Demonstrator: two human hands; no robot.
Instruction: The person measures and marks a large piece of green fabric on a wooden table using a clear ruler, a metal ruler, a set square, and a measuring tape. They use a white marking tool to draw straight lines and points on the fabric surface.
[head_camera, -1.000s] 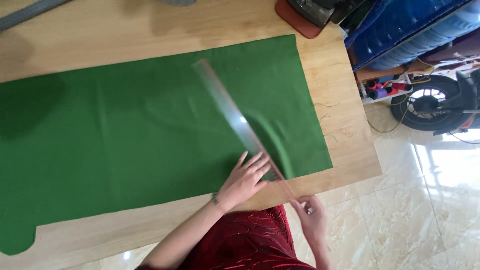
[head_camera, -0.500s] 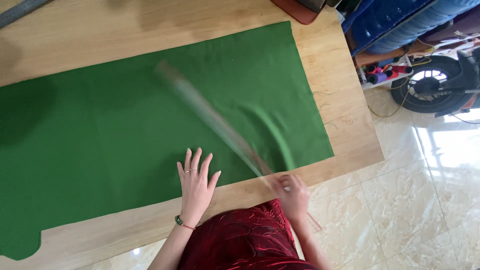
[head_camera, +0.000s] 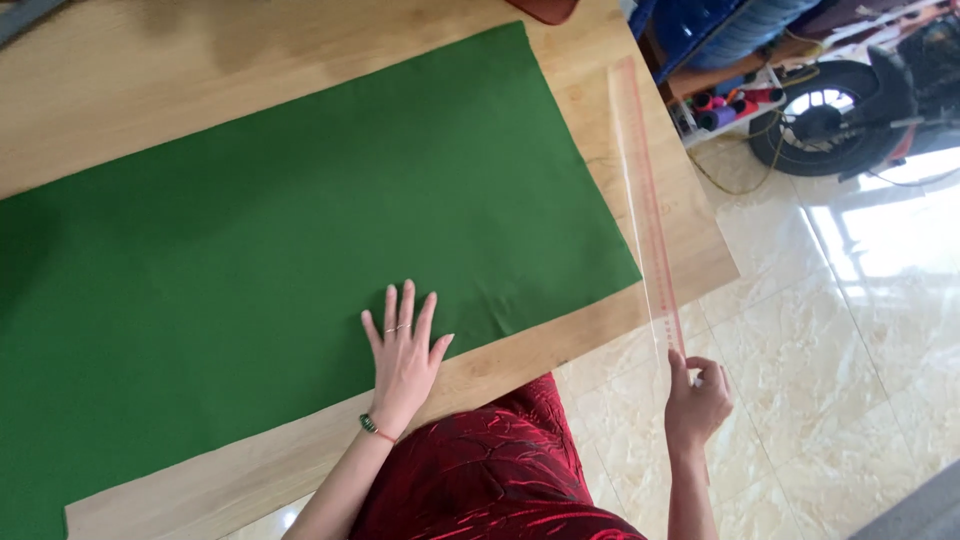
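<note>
A pale wooden counter (head_camera: 150, 80) fills the frame above glossy beige marble floor tiles (head_camera: 850, 380). At two o'clock, daylight glares off the floor beside a scooter wheel (head_camera: 825, 125) and blue crates (head_camera: 700, 25).

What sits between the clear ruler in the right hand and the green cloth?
Nothing visible does. The ruler, held by the right hand, lies over a bare strip of table beside the green cloth; the left hand lies flat on the cloth.

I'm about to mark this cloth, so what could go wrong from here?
The ruler is pinched only at its near end by the right hand, with much of it past the table edge, so it may wobble or tip off. The left hand pins just one spot of the green cloth, which could shift or wrinkle elsewhere.
</note>
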